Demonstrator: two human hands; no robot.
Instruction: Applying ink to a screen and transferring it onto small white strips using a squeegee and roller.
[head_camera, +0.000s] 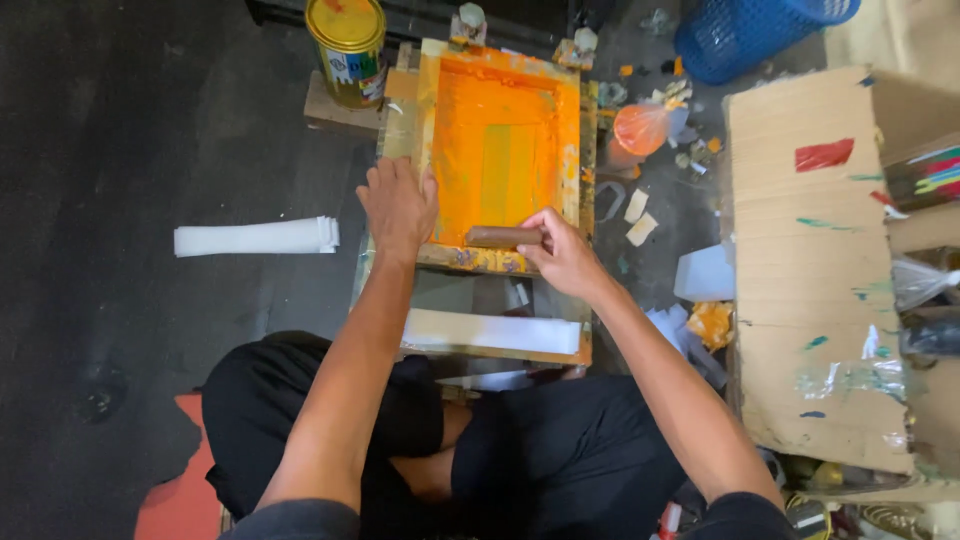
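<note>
A dark, stained floor (130, 120) fills the left of the view, with the person seated cross-legged on it before a low wooden surface (560, 352). On it lies a screen frame (500, 150), its mesh flooded with orange ink around a paler green-yellow rectangle. The left hand (398, 205) lies flat and released on the frame's left edge. The right hand (562, 255) is clenched around the end of a brown squeegee (500, 237), which rests across the near end of the mesh; its blade is hidden. Below the frame a white strip (490, 332) lies on the surface, partly covered by the forearms. A white stack (256, 237) sits on the floor to the left. Beyond the frame stands a yellow tin (347, 45) with a pale label, cut off at the top. A blue basket (750, 30) is cropped at the upper edge. Flattened cardboard (810, 270) with red and green smears covers the right; what lies behind it is hard to make out.
</note>
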